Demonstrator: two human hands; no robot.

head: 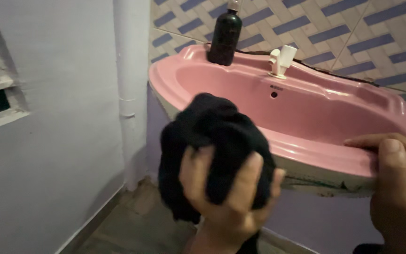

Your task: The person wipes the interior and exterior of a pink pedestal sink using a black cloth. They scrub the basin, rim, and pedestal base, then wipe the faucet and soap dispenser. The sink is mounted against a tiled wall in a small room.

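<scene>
My left hand (231, 197) grips a bunched black cloth (212, 136), held up in front of the near left rim of a pink washbasin (306, 150). The fingers wrap the cloth from below. My right hand (398, 188) clasps the basin's front rim at the right, thumb on top of the edge. A white tap (280, 60) stands at the back of the basin, above a small overflow hole.
A dark bottle (225, 35) with a pale cap stands on the basin's back left ledge. A white pipe (130, 89) runs down the wall left of the basin. Blue-and-white patterned tiles (353, 33) cover the wall behind. Grey floor lies below.
</scene>
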